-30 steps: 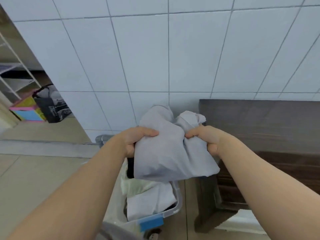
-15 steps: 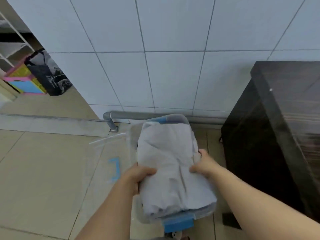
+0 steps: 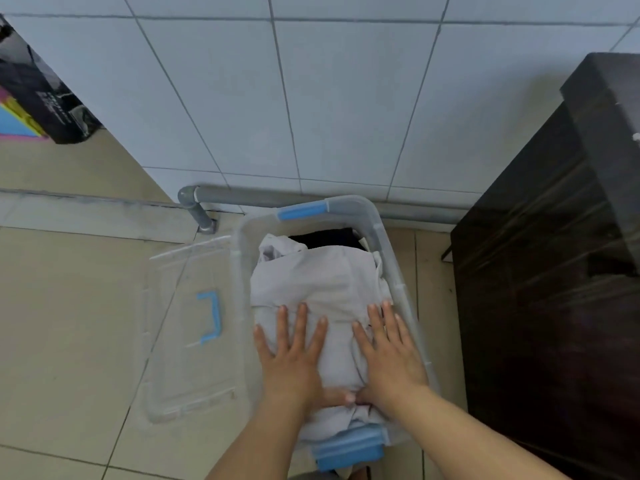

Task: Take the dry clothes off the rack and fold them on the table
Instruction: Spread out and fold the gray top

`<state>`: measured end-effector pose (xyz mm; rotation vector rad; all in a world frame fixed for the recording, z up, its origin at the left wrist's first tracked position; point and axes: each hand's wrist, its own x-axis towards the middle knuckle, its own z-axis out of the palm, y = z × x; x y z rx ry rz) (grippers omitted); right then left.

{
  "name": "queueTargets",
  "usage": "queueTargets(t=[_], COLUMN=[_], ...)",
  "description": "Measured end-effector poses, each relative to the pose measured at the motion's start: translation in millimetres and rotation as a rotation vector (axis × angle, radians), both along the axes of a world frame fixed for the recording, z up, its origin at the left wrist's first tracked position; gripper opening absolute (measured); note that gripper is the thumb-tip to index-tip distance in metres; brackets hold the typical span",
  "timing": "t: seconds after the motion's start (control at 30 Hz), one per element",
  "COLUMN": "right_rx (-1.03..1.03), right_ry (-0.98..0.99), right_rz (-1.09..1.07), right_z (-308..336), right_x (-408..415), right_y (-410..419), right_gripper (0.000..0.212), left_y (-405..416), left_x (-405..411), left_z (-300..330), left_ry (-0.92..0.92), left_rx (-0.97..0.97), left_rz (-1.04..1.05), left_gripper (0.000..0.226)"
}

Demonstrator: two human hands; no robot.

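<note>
A folded pale grey garment (image 3: 322, 282) lies on top of other clothes inside a clear plastic storage bin (image 3: 363, 209) with blue handles on the floor. My left hand (image 3: 292, 355) lies flat on the garment's near left part, fingers straight and spread. My right hand (image 3: 388, 351) lies flat on its near right part, fingers straight too; the two thumbs meet at the near edge. A dark garment (image 3: 329, 235) shows at the bin's far end. The dark wooden table (image 3: 606, 109) stands to the right of the bin.
The bin's clear lid (image 3: 188, 327) with a blue clip lies on the tiled floor to the left. A grey pipe (image 3: 242, 199) runs along the base of the white tiled wall. A black bag (image 3: 41, 95) and coloured boxes sit far left.
Both hands lowered the bundled grey garment from chest height into the bin, let go of their grip and now press flat on it. My view tilted downward.
</note>
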<state>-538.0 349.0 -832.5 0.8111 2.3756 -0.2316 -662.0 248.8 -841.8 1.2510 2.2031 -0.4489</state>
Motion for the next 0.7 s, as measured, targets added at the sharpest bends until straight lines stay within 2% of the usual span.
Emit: queueTargets(t=[0.13, 0.43, 0.57, 0.7], right_rx=[0.078, 0.042, 0.055, 0.054], right_ry=[-0.092, -0.129, -0.172, -0.097], right_rz=[0.066, 0.065, 0.122, 0.129], right_z=[-21, -37, -12, 29], right_x=[-2, -4, 5, 23], right_y=[1, 1, -1, 4], right_gripper=[0.116, 0.114, 0.091, 0.054], left_y=[-2, 10, 19, 28], left_x=[1, -3, -3, -7], left_z=[-25, -34, -11, 36], left_ry=[0.012, -0.037, -0.068, -0.116], left_rx=[-0.027, -0.18, -0.256, -0.238], left_rz=[0.008, 0.03, 0.036, 0.047], left_gripper=[0.13, 0.135, 0.134, 0.115])
